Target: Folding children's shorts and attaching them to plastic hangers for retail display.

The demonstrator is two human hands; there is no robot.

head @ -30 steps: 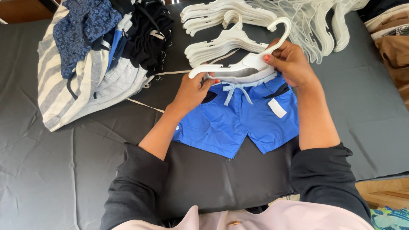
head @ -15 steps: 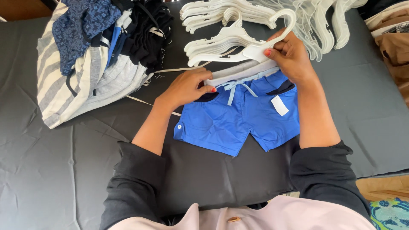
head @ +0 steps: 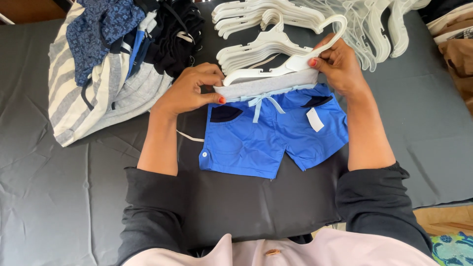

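White plastic hanger (head: 276, 69) runs left to right along the grey waistband of the blue cotton shorts (head: 273, 130); left hand (head: 189, 88) pinches its left end with waistband, right hand (head: 337, 66) grips its neck.

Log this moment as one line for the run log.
left hand: grips grey waistband corner | right hand: holds white hanger at hook end | blue shorts: flat on dark cloth
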